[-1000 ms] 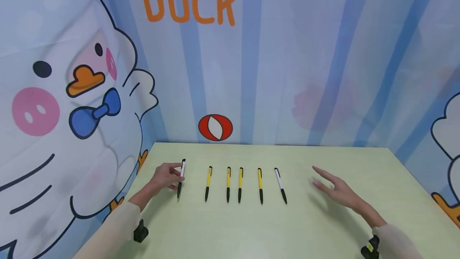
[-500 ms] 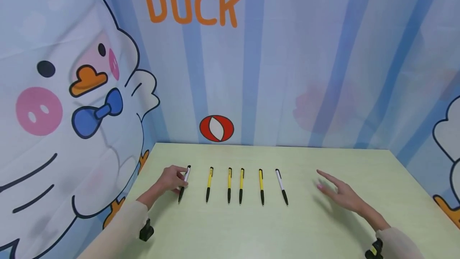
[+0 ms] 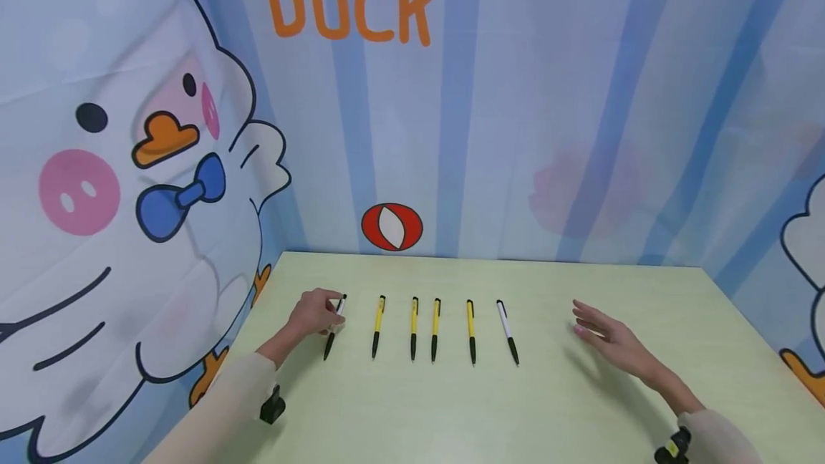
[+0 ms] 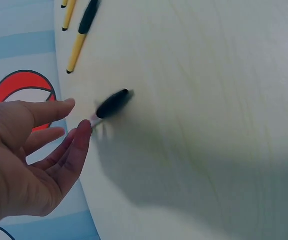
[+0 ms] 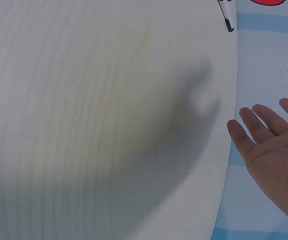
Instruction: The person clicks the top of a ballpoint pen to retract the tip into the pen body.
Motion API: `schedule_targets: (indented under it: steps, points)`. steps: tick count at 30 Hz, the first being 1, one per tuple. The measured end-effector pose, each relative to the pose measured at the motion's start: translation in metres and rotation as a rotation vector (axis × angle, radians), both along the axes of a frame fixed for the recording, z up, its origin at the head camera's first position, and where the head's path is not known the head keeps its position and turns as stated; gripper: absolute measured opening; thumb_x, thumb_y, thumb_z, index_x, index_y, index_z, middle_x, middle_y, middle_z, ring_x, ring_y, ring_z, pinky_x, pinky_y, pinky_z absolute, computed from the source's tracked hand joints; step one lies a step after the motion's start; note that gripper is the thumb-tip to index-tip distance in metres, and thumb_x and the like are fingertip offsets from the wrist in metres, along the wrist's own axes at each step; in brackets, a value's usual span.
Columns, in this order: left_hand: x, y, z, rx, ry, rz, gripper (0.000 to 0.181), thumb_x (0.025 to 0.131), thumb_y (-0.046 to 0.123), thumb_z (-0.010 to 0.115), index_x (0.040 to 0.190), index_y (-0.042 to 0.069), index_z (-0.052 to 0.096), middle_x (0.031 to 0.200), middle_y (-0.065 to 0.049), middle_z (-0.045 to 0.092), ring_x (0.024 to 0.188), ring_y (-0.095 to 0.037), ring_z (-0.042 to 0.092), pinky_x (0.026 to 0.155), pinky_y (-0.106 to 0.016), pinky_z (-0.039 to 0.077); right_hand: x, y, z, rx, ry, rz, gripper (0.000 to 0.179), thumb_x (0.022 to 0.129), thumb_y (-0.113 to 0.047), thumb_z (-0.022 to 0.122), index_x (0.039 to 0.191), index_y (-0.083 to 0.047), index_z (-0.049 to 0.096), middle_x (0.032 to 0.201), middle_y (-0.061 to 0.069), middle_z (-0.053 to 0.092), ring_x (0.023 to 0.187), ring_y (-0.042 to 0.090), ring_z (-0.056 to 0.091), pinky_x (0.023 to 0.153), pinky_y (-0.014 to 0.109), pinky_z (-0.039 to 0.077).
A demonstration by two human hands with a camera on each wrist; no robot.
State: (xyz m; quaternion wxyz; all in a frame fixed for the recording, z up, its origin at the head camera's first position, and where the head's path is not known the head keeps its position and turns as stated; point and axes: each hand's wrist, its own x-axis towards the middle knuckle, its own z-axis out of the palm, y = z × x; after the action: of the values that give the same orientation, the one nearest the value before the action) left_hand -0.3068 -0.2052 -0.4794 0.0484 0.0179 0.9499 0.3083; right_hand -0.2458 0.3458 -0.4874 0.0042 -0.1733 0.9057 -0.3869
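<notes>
At the left end of a row of pens, my left hand (image 3: 316, 311) has its thumb and fingers at a white pen with a black grip (image 3: 331, 342). In the left wrist view the thumb tip lies at the pen's barrel, hiding part of it, and the black grip (image 4: 114, 103) sticks out blurred beyond it. To the right are several yellow-and-black pens, among them a yellow pen (image 3: 378, 326), and another white pen (image 3: 505, 331) at the far end. My right hand (image 3: 612, 341) hovers over the table at the right, fingers extended, holding nothing.
The pens lie on a pale green table (image 3: 419, 414). Behind its far edge hangs a blue striped curtain (image 3: 503, 92) printed with ducks and lettering. A black wrist camera (image 3: 273, 404) sits at the left cuff.
My left hand has lowered the white pen and shifted it slightly right, toward the row. The right hand's fingers have moved a little. The view has shifted slightly.
</notes>
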Motion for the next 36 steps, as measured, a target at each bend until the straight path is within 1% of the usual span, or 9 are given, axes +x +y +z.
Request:
schedule_targets:
  steps: [2,5,8,12,16,21,26,29,36]
  points:
    - [-0.001,0.005,0.004,0.020,0.039,0.012,0.051,0.087,0.005,0.078,0.135,-0.004,0.063,0.090,-0.014,0.070,0.062,-0.015,0.066,0.055,-0.027,0.060,0.000,0.000,0.001,-0.012,-0.010,-0.001,0.058,0.109,-0.022,0.050,0.158,0.003,0.031,0.151,0.033,0.046,0.133,0.049,0.052,0.090,0.010,0.051]
    - [-0.002,0.016,0.008,0.084,0.057,0.016,0.048,0.088,0.005,0.077,0.133,-0.005,0.063,0.090,-0.015,0.070,0.063,-0.016,0.066,0.055,-0.027,0.061,0.000,-0.001,0.002,-0.019,-0.025,-0.007,0.059,0.109,-0.025,0.049,0.158,0.002,0.030,0.151,0.031,0.047,0.133,0.049,0.052,0.089,0.010,0.051]
    - [-0.002,0.031,0.009,0.140,0.032,0.001,0.047,0.089,0.006,0.076,0.134,-0.003,0.063,0.091,-0.014,0.070,0.066,-0.017,0.066,0.057,-0.028,0.062,-0.001,-0.002,0.002,-0.028,-0.035,-0.013,0.059,0.110,-0.027,0.049,0.159,0.001,0.030,0.152,0.031,0.047,0.135,0.049,0.051,0.090,0.011,0.051]
    - [0.001,0.053,0.008,0.163,0.005,-0.040,0.048,0.089,0.006,0.077,0.134,-0.001,0.063,0.091,-0.013,0.070,0.066,-0.018,0.067,0.057,-0.029,0.062,-0.004,-0.005,0.001,-0.039,-0.049,-0.019,0.060,0.110,-0.029,0.048,0.159,-0.001,0.031,0.153,0.029,0.046,0.137,0.048,0.050,0.091,0.012,0.051]
    - [0.003,0.067,0.005,0.118,-0.001,-0.044,0.053,0.087,0.008,0.080,0.136,0.000,0.062,0.086,-0.011,0.069,0.060,-0.016,0.064,0.054,-0.027,0.060,-0.004,-0.010,0.000,-0.054,-0.065,-0.012,0.061,0.110,-0.031,0.048,0.159,-0.001,0.031,0.153,0.029,0.046,0.138,0.048,0.049,0.092,0.013,0.051]
    - [0.000,0.075,-0.002,0.014,-0.045,0.030,0.067,0.082,0.018,0.087,0.141,0.004,0.058,0.084,-0.007,0.069,0.056,-0.013,0.063,0.053,-0.025,0.057,-0.004,-0.013,-0.001,-0.078,-0.079,-0.005,0.061,0.109,-0.030,0.049,0.158,0.001,0.031,0.154,0.030,0.045,0.138,0.048,0.048,0.092,0.010,0.049]
    - [-0.006,0.078,-0.008,-0.050,-0.048,0.056,0.073,0.078,0.024,0.091,0.141,0.006,0.060,0.091,-0.008,0.072,0.056,-0.011,0.062,0.055,-0.022,0.053,-0.004,-0.014,-0.002,-0.075,-0.091,-0.009,0.061,0.109,-0.031,0.049,0.158,0.000,0.031,0.153,0.029,0.045,0.138,0.048,0.049,0.092,0.011,0.049]
    - [-0.007,0.081,-0.008,-0.052,-0.051,0.056,0.073,0.075,0.020,0.092,0.141,0.007,0.061,0.093,-0.009,0.072,0.054,-0.010,0.062,0.055,-0.021,0.052,-0.005,-0.016,-0.002,-0.072,-0.089,-0.004,0.060,0.110,-0.030,0.048,0.158,0.001,0.032,0.153,0.029,0.046,0.137,0.048,0.049,0.093,0.015,0.052]
    - [-0.007,0.083,-0.010,0.113,-0.114,0.079,0.069,0.075,-0.002,0.084,0.140,0.004,0.061,0.079,-0.011,0.071,0.052,-0.014,0.067,0.050,-0.027,0.060,-0.006,-0.021,-0.004,-0.097,-0.105,0.009,0.060,0.109,-0.030,0.050,0.158,0.001,0.032,0.152,0.029,0.047,0.137,0.048,0.050,0.095,0.017,0.053]
